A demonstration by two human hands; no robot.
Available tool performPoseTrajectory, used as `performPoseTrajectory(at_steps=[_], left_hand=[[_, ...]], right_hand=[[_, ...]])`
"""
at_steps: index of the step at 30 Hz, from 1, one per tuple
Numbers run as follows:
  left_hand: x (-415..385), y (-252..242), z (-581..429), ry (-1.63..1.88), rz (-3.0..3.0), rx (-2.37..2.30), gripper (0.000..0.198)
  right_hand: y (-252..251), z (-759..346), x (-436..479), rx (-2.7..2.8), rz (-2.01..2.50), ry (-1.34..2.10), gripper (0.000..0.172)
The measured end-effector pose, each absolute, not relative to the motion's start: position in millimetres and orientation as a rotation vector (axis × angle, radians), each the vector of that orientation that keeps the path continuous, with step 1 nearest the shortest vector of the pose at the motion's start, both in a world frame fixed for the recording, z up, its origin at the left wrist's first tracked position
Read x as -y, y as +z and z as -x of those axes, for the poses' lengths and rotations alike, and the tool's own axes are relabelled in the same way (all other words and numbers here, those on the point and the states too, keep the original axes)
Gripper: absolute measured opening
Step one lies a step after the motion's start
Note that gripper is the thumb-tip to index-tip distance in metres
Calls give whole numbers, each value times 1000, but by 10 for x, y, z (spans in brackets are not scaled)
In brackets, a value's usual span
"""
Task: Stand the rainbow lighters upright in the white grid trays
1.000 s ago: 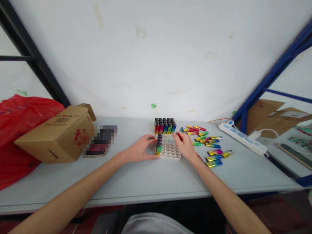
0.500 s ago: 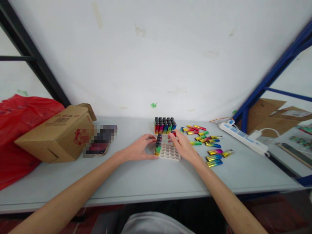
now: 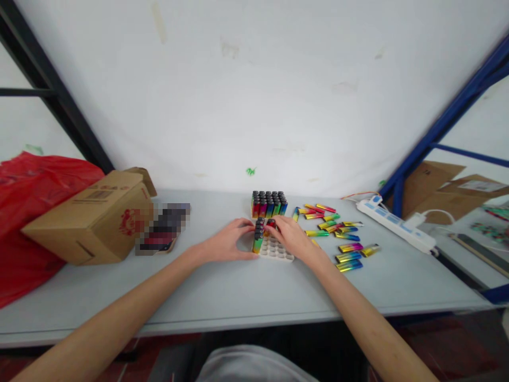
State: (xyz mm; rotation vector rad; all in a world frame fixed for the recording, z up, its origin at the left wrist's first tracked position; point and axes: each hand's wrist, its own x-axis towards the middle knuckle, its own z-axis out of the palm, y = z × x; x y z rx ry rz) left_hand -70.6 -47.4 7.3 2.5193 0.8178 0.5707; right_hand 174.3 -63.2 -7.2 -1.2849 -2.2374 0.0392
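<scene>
The grey worktop carries a red bag and a cardboard box at its left end, and a power strip near the right back corner. Loose lighters lie scattered right of centre. A filled block stands by the back edge. Before it sits the white tray, with one row standing along its left side. The left hand, loosely cupped and gripping nothing, braces that side. The right hand pinches a red lighter over the tray's back cells. I'd hold it upright and square to one cell.

Packing workshop: steel racking, cartons, worktable
</scene>
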Motion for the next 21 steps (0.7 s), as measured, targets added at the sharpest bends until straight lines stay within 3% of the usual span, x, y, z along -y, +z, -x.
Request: performPoseTrajectory(at_steps=[8, 14, 18, 21], left_hand=[[445, 34, 721, 582, -2513, -791, 65], [456, 49, 724, 564, -2517, -805, 68], [471, 67, 717, 558, -2519, -811, 67], [471, 67, 721, 539, -2519, -817, 67]], right_hand=[[126, -2138, 743, 2231, 1265, 167, 25], [54, -3086, 836, 2356, 1559, -139, 24], [6, -3301, 904, 2351, 1598, -159, 13], [64, -3259, 951, 2156, 1567, 24, 23]])
